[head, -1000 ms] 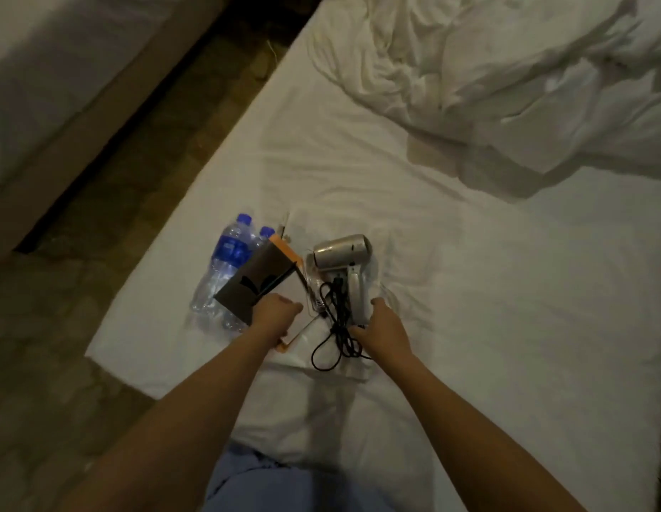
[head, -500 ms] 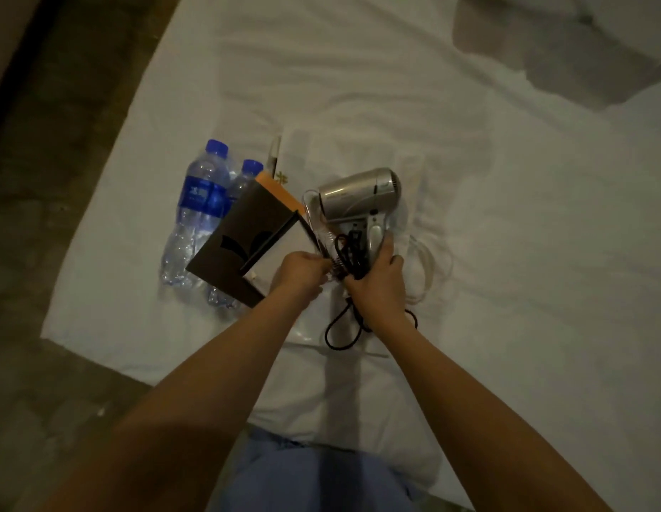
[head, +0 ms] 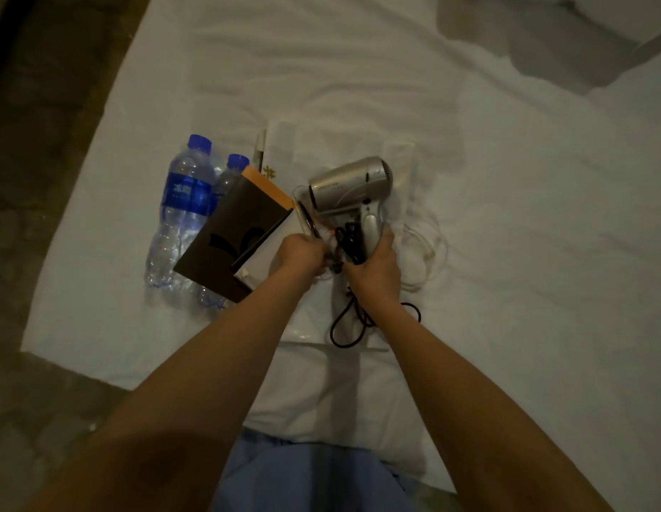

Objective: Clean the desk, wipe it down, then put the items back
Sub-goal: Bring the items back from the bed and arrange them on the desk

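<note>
Head view: person stands at the foot of a bed (head: 506,253) covered in a white sheet; no bench in frame. Desk items are parked on the sheet in one cluster.

Right hand (head: 373,269): grip wrapped around the handle of a silver hair dryer (head: 349,186), barrel pointing toward 9 o'clock. Black cord (head: 353,327) is bundled against the handle and loops out below the wrist toward 6 o'clock.

Left hand (head: 297,255): grip pressed together on something thin at the dryer's 8 o'clock, just beside the cord bundle. Looks like a clear-handled brush or comb, but too dim to say for sure.

Rest of the cluster:
- dark folder (head: 232,249) with an orange edge, at 9 o'clock of the left hand, leaning over the bottles
- two water bottles (head: 184,216), blue caps, lying side by side, further out at 9 o'clock
- white paper bag (head: 340,145) flat under the dryer, its clear looped handles at 3 o'clock of the right hand

Step, my read: collecting items off the bed to take them to the desk, so the put-back phase. Can't confirm the wipe from here.

Next move needs: lift the dryer with the cord gathered so the loose loop doesn't drag or snag the bag. Folder and bottles need another trip or a freed hand.
</note>
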`<state>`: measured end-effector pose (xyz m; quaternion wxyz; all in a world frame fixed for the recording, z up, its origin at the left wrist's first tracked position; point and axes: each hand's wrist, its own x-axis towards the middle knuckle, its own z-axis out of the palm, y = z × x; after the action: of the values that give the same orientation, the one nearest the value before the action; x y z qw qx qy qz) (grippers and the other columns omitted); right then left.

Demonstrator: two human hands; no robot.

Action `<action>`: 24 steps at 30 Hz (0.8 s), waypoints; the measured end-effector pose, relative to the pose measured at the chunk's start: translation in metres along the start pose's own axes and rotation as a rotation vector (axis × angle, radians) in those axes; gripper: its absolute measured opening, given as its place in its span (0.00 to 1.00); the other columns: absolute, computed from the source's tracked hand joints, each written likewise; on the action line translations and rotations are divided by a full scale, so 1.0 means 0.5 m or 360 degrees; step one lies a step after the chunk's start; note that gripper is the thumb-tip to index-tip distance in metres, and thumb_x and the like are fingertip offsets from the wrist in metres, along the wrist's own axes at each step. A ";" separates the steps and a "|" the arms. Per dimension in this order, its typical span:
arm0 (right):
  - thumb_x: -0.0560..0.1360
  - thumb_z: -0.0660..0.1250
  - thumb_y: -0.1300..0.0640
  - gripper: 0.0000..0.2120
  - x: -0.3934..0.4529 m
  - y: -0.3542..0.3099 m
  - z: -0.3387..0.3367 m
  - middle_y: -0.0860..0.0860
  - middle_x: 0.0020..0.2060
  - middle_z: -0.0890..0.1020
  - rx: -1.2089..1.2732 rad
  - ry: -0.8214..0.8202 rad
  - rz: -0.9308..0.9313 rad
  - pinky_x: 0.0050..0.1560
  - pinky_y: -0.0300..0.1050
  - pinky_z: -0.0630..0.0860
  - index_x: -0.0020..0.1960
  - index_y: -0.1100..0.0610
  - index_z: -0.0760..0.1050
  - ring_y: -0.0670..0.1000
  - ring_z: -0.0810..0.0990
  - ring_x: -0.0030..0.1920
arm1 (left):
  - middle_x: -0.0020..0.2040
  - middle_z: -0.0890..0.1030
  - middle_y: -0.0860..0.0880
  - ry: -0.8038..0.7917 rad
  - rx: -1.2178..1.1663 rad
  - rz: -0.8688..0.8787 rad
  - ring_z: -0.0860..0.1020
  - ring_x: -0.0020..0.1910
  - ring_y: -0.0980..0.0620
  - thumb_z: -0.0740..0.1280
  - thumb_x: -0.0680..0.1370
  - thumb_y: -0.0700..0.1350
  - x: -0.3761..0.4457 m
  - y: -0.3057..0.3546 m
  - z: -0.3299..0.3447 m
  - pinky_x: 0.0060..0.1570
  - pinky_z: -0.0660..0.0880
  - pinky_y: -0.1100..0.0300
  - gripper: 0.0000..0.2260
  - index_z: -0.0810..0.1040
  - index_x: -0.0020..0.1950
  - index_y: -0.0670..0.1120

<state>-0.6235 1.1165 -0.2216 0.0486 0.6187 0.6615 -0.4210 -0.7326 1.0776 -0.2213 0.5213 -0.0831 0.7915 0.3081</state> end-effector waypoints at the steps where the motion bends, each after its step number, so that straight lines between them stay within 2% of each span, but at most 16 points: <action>1: 0.71 0.70 0.48 0.40 -0.005 -0.001 -0.004 0.58 0.61 0.74 0.0072 0.0021 0.0004 0.53 0.54 0.76 0.75 0.51 0.51 0.61 0.77 0.56 | 0.37 0.79 0.39 -0.0008 0.0000 0.0010 0.77 0.34 0.44 0.68 0.75 0.38 -0.005 -0.005 -0.003 0.43 0.77 0.50 0.09 0.72 0.36 0.44; 4: 0.71 0.70 0.49 0.33 -0.029 0.001 -0.022 0.55 0.54 0.78 0.0212 0.0033 0.0062 0.50 0.55 0.78 0.70 0.52 0.57 0.58 0.79 0.51 | 0.36 0.77 0.41 -0.0031 0.0024 0.0016 0.77 0.34 0.46 0.65 0.76 0.36 -0.032 -0.017 -0.031 0.43 0.77 0.51 0.08 0.73 0.37 0.44; 7: 0.72 0.69 0.50 0.27 -0.077 0.007 -0.057 0.51 0.47 0.77 0.0405 0.0050 0.0142 0.45 0.55 0.80 0.66 0.52 0.61 0.56 0.80 0.45 | 0.37 0.76 0.42 -0.0046 0.0029 0.0100 0.77 0.35 0.47 0.63 0.77 0.34 -0.068 -0.023 -0.064 0.33 0.75 0.57 0.10 0.72 0.36 0.44; 10: 0.72 0.69 0.55 0.28 -0.137 0.009 -0.108 0.53 0.47 0.77 0.0468 0.0146 0.0226 0.45 0.54 0.80 0.67 0.53 0.60 0.55 0.79 0.42 | 0.37 0.76 0.43 -0.0079 0.0118 0.0206 0.76 0.32 0.51 0.63 0.78 0.35 -0.135 -0.017 -0.087 0.29 0.74 0.62 0.11 0.72 0.36 0.44; 12: 0.71 0.69 0.56 0.28 -0.182 0.010 -0.149 0.54 0.48 0.78 0.0524 0.0237 0.0280 0.46 0.53 0.80 0.67 0.53 0.61 0.57 0.79 0.43 | 0.38 0.76 0.42 -0.0147 0.0137 0.0266 0.75 0.32 0.51 0.62 0.78 0.35 -0.192 -0.006 -0.096 0.31 0.74 0.61 0.11 0.72 0.37 0.43; 16: 0.71 0.69 0.58 0.26 -0.296 0.026 -0.247 0.53 0.46 0.76 0.0709 0.0433 0.0331 0.39 0.46 0.77 0.65 0.54 0.63 0.54 0.78 0.38 | 0.36 0.76 0.43 -0.0370 0.0156 0.0415 0.75 0.34 0.50 0.62 0.78 0.34 -0.322 0.028 -0.084 0.35 0.74 0.60 0.07 0.73 0.41 0.40; 21: 0.73 0.68 0.59 0.22 -0.438 0.090 -0.357 0.52 0.45 0.75 0.0854 0.0727 0.0385 0.27 0.37 0.67 0.63 0.55 0.63 0.45 0.73 0.33 | 0.33 0.75 0.42 -0.0679 0.0303 0.0614 0.76 0.24 0.52 0.65 0.74 0.29 -0.494 0.056 0.006 0.24 0.74 0.66 0.10 0.72 0.37 0.40; 24: 0.73 0.69 0.59 0.22 -0.524 0.149 -0.411 0.51 0.45 0.75 0.0956 0.0888 0.0439 0.29 0.38 0.70 0.63 0.56 0.64 0.44 0.73 0.33 | 0.28 0.75 0.41 -0.0894 0.0285 0.0622 0.75 0.19 0.50 0.60 0.76 0.27 -0.596 0.058 0.069 0.20 0.72 0.66 0.12 0.70 0.35 0.38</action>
<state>-0.4053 1.0302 0.0263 -0.2586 0.7782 0.4084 -0.4009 -0.5870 1.0637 0.0424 0.6550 0.2039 0.6421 0.3422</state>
